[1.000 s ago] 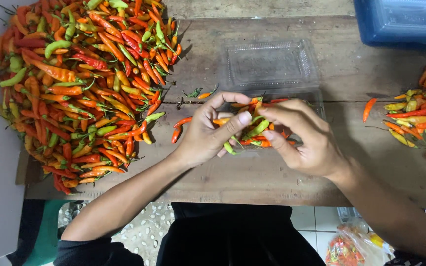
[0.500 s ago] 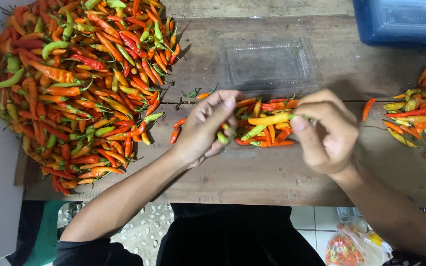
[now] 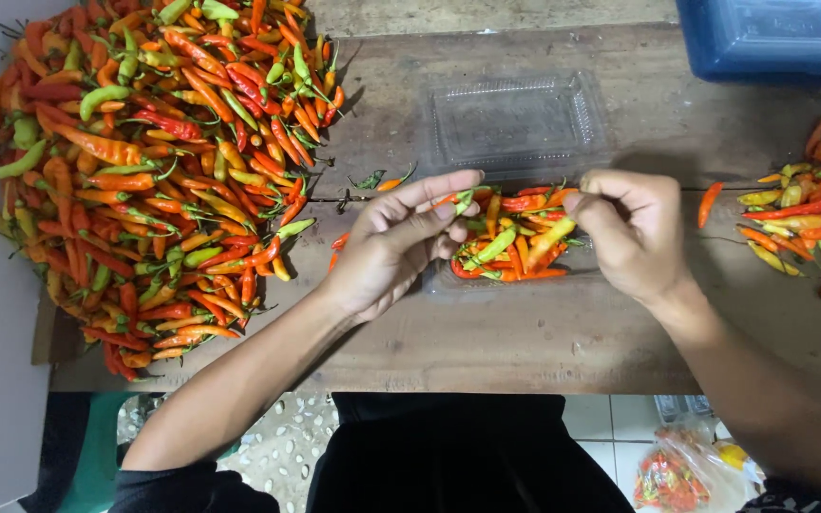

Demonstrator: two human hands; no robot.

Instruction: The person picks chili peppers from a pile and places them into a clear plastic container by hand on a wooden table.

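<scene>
since half a second ago my right hand [image 3: 634, 242] has drawn a little back toward me and my left hand [image 3: 401, 247] has opened out, fingers now stretched over the chillies. the right hand is curled nearly closed, pinching a yellow-green chilli [image 3: 548, 237] by its stem end between thumb and forefinger. the left hand is half open, and its fingertips touch a small green chilli [image 3: 464, 199]; i cannot tell if it grips it. between the two hands sits a clear plastic tray [image 3: 486, 280] holding a loose layer of red, orange and green chillies, so i judge the filling is partly done, with room left. just beyond the hands lies an empty clear tray [image 3: 515, 123]. well off to the left of the left hand is the big chilli heap [image 3: 144, 161], mostly untouched. to the right of the right hand lies a smaller chilli pile [image 3: 810, 214], and a blue crate [image 3: 772, 38] beyond it. nothing on the wooden worktop [image 3: 525, 332] blocks either hand.
</scene>
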